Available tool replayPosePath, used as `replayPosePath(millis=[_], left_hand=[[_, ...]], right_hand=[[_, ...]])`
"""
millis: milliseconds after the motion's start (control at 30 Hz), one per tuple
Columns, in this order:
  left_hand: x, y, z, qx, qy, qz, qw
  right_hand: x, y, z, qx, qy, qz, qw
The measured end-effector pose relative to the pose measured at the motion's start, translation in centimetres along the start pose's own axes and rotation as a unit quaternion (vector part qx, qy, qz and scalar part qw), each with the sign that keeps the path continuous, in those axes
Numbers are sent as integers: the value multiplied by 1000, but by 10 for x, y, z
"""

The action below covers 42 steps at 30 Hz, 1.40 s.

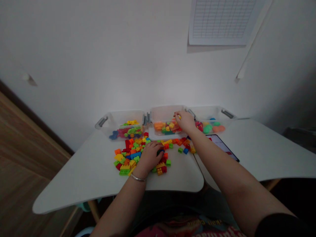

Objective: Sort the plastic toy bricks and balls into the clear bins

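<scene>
My left hand rests on a loose pile of colourful toy building blocks, its fingers curled round a dark blue block that is partly hidden. Over the middle clear plastic bin is my right hand, fingers pinched together. A small yellow block shows at its fingertips. Through the bin's front wall I see orange, yellow, red and green blocks inside. The pile spreads across the table in front of the bins, with a few green and blue pieces near its right end.
On the left stands another clear bin of mixed toy pieces; a third bin on the right holds green and orange pieces. A tablet lies by my right forearm on the white table. Behind is a wall with a printed chart.
</scene>
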<state>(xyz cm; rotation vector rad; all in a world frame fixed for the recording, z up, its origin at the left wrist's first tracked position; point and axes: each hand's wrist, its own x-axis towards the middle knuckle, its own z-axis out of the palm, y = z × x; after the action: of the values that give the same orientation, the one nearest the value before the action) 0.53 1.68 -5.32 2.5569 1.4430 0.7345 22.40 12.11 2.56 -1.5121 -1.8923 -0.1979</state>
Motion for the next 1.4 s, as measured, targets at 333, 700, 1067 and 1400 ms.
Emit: replayPosePath(millis=[333,700,1067,1400], left_hand=[[1,-2,2,-4,-4,-3,1000],[0,1,0,-5,9,1,1000],[0,0,1,-4,7,-1,1000],[1,-1,2,-8,10,0,1000]], right_hand=[[-20,1,-10,149,105,-71,981],[-105,-24,13,178,58,-118,975],[-132,-29,26,-31,-92,-80,992],[-133,-28,27,-59,-109,-67,990]])
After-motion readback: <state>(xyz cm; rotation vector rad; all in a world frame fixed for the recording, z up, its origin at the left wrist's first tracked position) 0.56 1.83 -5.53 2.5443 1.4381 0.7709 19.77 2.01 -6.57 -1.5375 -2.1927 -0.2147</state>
